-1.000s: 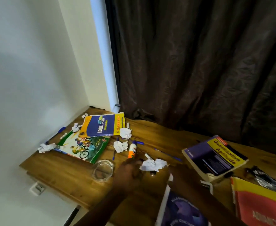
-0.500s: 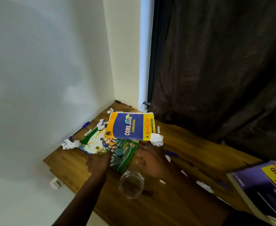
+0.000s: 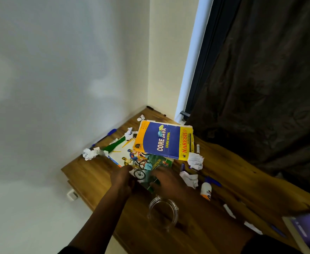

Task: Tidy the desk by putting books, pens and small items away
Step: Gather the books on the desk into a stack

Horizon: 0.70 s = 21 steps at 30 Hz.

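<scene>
Books came first, by the look of it: both hands were down at the near edge of the cycling magazine (image 3: 141, 162) at the left end of the bench (image 3: 233, 173). The left hand (image 3: 122, 177) was at its near left corner, the right hand (image 3: 166, 182) lay across its near right part. Motion blur hid the fingers, so I could not tell whether either grip was closed on the cover or merely resting on it.

The next move, I judged, called for lifting the magazine, but the blue and yellow Java book (image 3: 164, 139) lay overlapping its far end, so both would have to come up together or the magazine slide out from under.

The magazine was thin, glossy and flat, showing cyclists on green. Crumpled paper (image 3: 195, 160) and a glue bottle (image 3: 206, 191) lay just to its right.
</scene>
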Tool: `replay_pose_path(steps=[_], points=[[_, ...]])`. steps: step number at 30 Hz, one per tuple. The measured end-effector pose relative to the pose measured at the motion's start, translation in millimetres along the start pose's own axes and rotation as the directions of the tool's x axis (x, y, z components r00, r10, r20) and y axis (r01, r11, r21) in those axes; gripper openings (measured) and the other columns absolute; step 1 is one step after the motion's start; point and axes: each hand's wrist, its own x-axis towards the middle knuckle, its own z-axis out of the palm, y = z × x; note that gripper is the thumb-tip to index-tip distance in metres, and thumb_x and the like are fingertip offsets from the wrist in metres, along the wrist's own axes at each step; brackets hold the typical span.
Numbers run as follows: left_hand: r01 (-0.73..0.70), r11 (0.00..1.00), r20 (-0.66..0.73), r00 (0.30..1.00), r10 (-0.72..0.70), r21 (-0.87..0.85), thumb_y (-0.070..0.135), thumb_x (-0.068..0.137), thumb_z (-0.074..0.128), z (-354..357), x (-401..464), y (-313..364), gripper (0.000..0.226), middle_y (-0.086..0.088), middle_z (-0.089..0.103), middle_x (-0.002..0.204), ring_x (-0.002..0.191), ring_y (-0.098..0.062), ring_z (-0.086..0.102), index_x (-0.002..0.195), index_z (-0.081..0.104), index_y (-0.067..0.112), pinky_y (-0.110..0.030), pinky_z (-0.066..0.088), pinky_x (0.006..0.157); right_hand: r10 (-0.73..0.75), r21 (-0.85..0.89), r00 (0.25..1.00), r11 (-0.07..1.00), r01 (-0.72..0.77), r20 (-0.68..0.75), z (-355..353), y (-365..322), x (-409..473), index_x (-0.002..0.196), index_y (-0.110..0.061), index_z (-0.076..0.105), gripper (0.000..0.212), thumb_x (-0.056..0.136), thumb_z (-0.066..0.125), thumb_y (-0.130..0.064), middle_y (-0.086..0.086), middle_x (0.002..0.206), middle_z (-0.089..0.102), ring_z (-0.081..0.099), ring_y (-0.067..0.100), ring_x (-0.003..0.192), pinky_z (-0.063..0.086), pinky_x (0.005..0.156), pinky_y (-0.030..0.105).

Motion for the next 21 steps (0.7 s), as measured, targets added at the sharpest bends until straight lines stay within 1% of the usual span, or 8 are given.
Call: replay_pose_path(steps=[2, 4, 7, 10, 12, 14, 19, 21], points=[[-0.048, 0.999, -0.008, 0.999, 0.048, 0.025, 0.008, 0.092, 0.065, -3.7, 1.5, 0.0, 0.016, -0.017, 0.066, 0.090, 0.071, -0.026, 0.066, 0.105, 0.056, 0.006, -0.033, 0.053, 0.058, 0.007, 0.031, 1.000, 0.999, -0.007, -0.004, -0.9, 1.0, 1.0, 0.130, -0.026, 0.058, 0.037, 0.096, 0.061, -0.040, -0.003, 0.134, 0.053, 0.044, 0.017, 0.127, 0.037, 0.097, 0.031], [-0.110, 0.992, -0.001, 0.994, 0.110, 0.065, 0.012, 0.094, 0.066, -5.3, 5.1, -1.1, 0.014, -0.018, 0.070, 0.092, 0.076, -0.029, 0.070, 0.102, 0.057, 0.005, -0.036, 0.057, 0.058, 0.021, 0.063, 1.000, 0.998, -0.020, -0.015, -2.8, 0.0, 1.0, 0.130, -0.028, 0.057, 0.038, 0.096, 0.059, -0.046, -0.004, 0.133, 0.052, 0.044, 0.016, 0.126, 0.034, 0.091, 0.028], [-0.263, 0.952, 0.021, 0.965, 0.263, 0.158, 0.014, 0.092, 0.066, -3.5, 1.2, 2.4, 0.008, -0.016, 0.073, 0.091, 0.076, -0.032, 0.074, 0.095, 0.062, 0.008, -0.045, 0.062, 0.066, 0.016, 0.035, 1.000, 0.999, -0.016, -0.016, -11.7, -4.2, 0.9, 0.130, -0.033, 0.054, 0.053, 0.092, 0.049, -0.069, -0.005, 0.131, 0.054, 0.048, 0.016, 0.123, 0.039, 0.091, 0.033], [-0.402, 0.879, 0.069, 0.915, 0.398, 0.255, 0.042, 0.071, 0.070, -2.3, 13.6, 7.4, 0.033, -0.012, 0.075, 0.080, 0.073, -0.033, 0.075, 0.086, 0.070, 0.012, -0.059, 0.061, 0.072, 0.009, -0.072, 1.000, 0.997, -0.010, -0.013, -23.9, -7.9, -0.4, 0.132, -0.033, 0.049, 0.071, 0.082, 0.043, -0.084, -0.003, 0.132, 0.055, 0.050, 0.018, 0.122, 0.042, 0.101, 0.043], [-0.425, 0.859, 0.072, 0.903, 0.423, 0.286, 0.058, 0.059, 0.068, -4.3, 49.0, 4.2, 0.048, -0.005, 0.077, 0.078, 0.073, -0.028, 0.076, 0.085, 0.072, 0.017, -0.057, 0.061, 0.074, -0.008, -0.110, 0.999, 0.994, 0.003, -0.046, -29.3, -9.8, -0.3, 0.136, -0.032, 0.046, 0.073, 0.082, 0.048, -0.080, -0.001, 0.135, 0.056, 0.051, 0.021, 0.124, 0.045, 0.101, 0.043], [-0.451, 0.843, 0.074, 0.890, 0.450, 0.292, 0.061, 0.061, 0.069, 0.7, 52.5, 12.0, 0.049, -0.003, 0.076, 0.075, 0.072, -0.026, 0.076, 0.082, 0.072, 0.017, -0.055, 0.061, 0.075, -0.043, -0.125, 0.991, 0.992, 0.027, -0.126, -33.6, -11.0, -0.3, 0.136, -0.029, 0.048, 0.062, 0.086, 0.057, -0.065, 0.000, 0.133, 0.059, 0.055, 0.024, 0.123, 0.048, 0.096, 0.042], [-0.505, 0.824, 0.118, 0.863, 0.492, 0.258, 0.028, 0.074, 0.071, 23.1, -9.4, 48.7, 0.026, -0.010, 0.075, 0.069, 0.066, -0.030, 0.076, 0.081, 0.072, 0.003, -0.053, 0.062, 0.077, -0.062, -0.128, 0.953, 0.991, 0.025, -0.296, -43.7, -11.7, 3.7, 0.135, -0.027, 0.055, 0.044, 0.093, 0.057, -0.039, 0.000, 0.119, 0.069, 0.066, 0.023, 0.108, 0.056, 0.083, 0.039], [-0.529, 0.798, 0.111, 0.846, 0.521, 0.289, 0.035, 0.068, 0.072, 26.5, -8.6, 53.6, 0.031, -0.009, 0.074, 0.067, 0.066, -0.030, 0.075, 0.075, 0.072, 0.005, -0.054, 0.061, 0.077, -0.031, -0.092, 0.952, 0.996, 0.002, -0.306, -46.8, -13.1, 5.6, 0.135, -0.029, 0.056, 0.042, 0.094, 0.057, -0.034, -0.001, 0.121, 0.069, 0.065, 0.022, 0.110, 0.056, 0.085, 0.040]])
